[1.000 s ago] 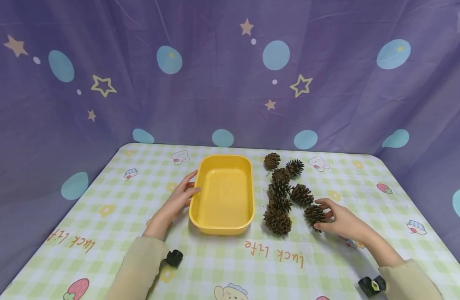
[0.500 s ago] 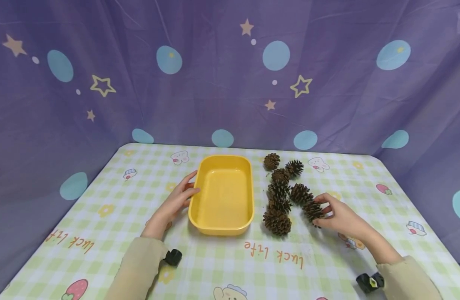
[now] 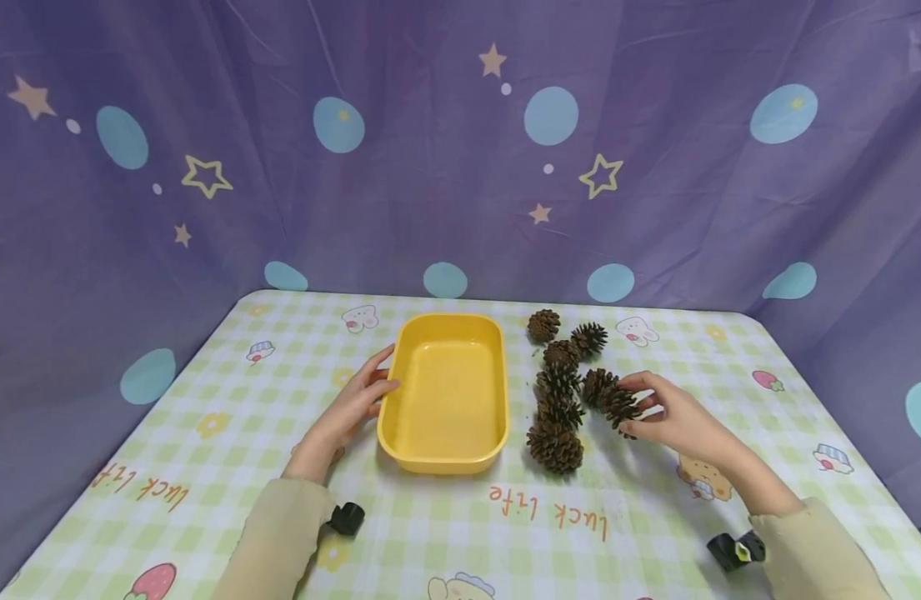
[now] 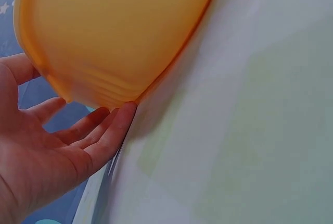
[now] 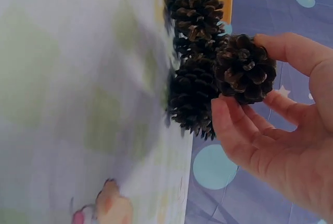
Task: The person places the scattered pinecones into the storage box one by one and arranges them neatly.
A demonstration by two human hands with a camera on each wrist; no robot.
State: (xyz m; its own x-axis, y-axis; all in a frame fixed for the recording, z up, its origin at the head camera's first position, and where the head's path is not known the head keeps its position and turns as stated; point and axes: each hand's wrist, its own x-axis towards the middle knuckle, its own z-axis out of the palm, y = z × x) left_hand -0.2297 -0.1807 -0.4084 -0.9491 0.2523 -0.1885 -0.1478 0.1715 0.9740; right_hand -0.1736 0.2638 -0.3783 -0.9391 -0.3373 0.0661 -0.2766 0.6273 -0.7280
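Raised: pine cone [image 5: 244,70] | right hand [image 3: 678,421] | long axis seemingly end-on, right-wrist view

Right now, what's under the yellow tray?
The checked tablecloth shows around the yellow tray; whatever lies directly beneath its base is covered, so I can't tell.
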